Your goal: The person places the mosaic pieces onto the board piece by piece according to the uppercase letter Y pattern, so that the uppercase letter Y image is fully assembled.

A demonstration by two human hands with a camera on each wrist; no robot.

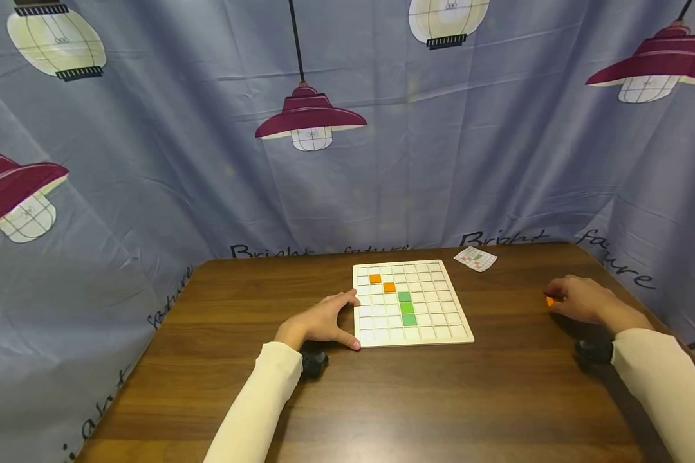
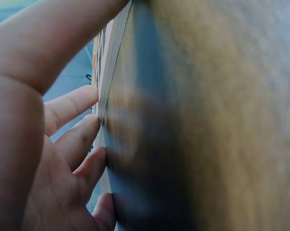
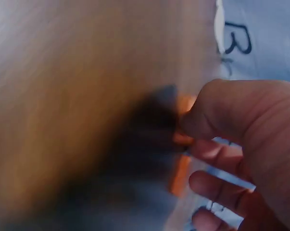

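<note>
A white grid board point(image 1: 440, 315) lies on the table with two orange tiles point(image 1: 389, 287) and a short column of green tiles point(image 1: 407, 307) in its cells. My left hand point(image 1: 321, 320) is at the board's left edge, thumb and fingers spread; the left wrist view shows the fingertips point(image 2: 89, 125) against that edge. Far to the right, my right hand point(image 1: 585, 301) pinches an orange tile point(image 3: 184, 115) low over the table. A second orange piece point(image 3: 179, 175) sits below it in the right wrist view; blur hides whether the fingers touch that one.
Behind the board's right corner lies a small printed card point(image 1: 475, 258) with a coloured grid pattern. A curtain point(image 1: 382, 193) with printed lamps hangs along the back and sides of the wooden table point(image 1: 440, 399).
</note>
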